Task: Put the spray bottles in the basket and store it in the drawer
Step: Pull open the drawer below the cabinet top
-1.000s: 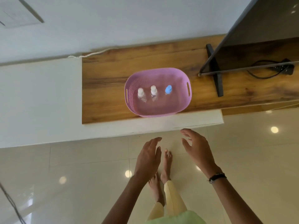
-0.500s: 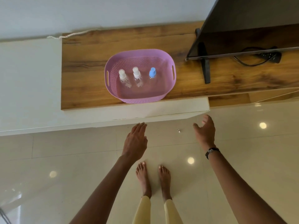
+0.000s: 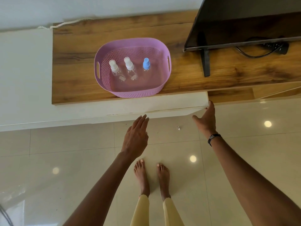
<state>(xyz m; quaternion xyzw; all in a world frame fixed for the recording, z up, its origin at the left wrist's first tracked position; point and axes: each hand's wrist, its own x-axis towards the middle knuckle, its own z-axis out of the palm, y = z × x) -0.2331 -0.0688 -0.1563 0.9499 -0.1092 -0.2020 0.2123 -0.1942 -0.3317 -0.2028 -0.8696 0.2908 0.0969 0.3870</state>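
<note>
A purple perforated basket [image 3: 104, 51] sits on the wooden cabinet top [image 3: 75, 66] near its front edge. Three small spray bottles stand inside it: two clear ones with white caps [image 3: 114, 66] [image 3: 129, 63] and one with a blue cap [image 3: 146, 63]. Below the top runs the white drawer front [image 3: 162, 103], closed. My left hand [image 3: 136, 136] hovers flat with fingertips at the drawer's lower edge. My right hand [image 3: 206, 119] reaches the drawer's right corner, fingers spread and touching its edge. Both hands hold nothing.
A dark TV screen [image 3: 244, 22] on a black stand leg [image 3: 205, 62] occupies the right of the cabinet top, with a black power strip and cable [image 3: 273, 46] behind it. Glossy tiled floor [image 3: 65, 152] lies below; my bare feet stand on it.
Both hands have moved forward from above the floor to the drawer front; the right hand now touches its right corner. The view has moved closer to the cabinet.
</note>
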